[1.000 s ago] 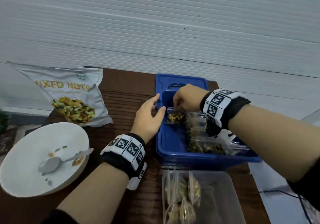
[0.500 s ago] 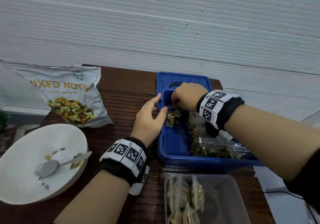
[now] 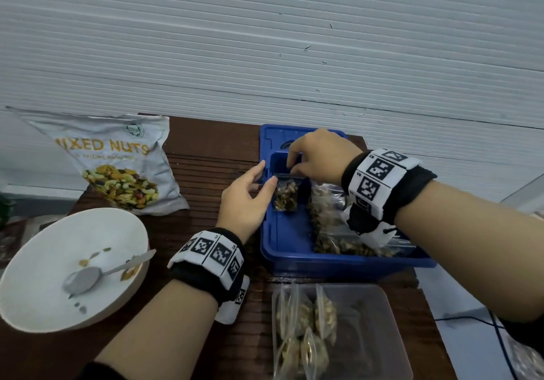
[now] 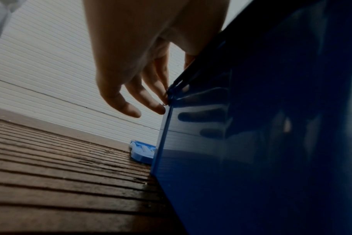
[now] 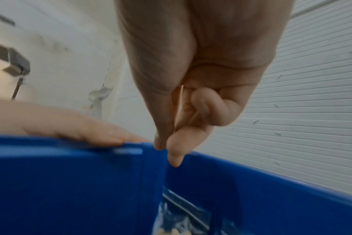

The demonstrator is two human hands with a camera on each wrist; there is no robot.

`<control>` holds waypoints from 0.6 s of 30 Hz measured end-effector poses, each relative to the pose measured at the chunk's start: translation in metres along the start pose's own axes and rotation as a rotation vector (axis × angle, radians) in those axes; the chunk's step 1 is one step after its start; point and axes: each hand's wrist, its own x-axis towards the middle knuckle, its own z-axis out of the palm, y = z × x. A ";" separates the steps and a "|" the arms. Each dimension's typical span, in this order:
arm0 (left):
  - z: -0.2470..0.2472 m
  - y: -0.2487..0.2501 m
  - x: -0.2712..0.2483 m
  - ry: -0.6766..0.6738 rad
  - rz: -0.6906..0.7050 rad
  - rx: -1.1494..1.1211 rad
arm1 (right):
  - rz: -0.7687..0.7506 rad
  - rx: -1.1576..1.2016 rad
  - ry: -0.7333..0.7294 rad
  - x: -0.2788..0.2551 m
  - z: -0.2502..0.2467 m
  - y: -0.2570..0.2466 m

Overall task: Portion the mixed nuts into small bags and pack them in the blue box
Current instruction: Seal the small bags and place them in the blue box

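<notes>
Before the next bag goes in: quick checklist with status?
1. Small bag inside blue box: ok.
2. Right hand clear of that bag: ok, gap shows in the right wrist view.
3. Left hand resting on box rim: ok.
4. Bag's zip sealed: cannot tell.
5. Bare floor free in box: ok.
6. Filled bags waiting in clear container: ok.
</notes>
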 end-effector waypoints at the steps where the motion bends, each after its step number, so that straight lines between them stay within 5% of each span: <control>1: 0.000 0.004 -0.003 0.019 -0.005 0.006 | 0.000 0.039 0.016 -0.007 -0.002 -0.002; 13: -0.014 0.015 -0.081 -0.034 -0.074 0.078 | -0.004 0.249 0.036 -0.112 0.003 -0.033; 18: -0.019 0.015 -0.118 -0.042 -0.136 0.151 | 0.014 0.282 -0.078 -0.152 0.035 -0.044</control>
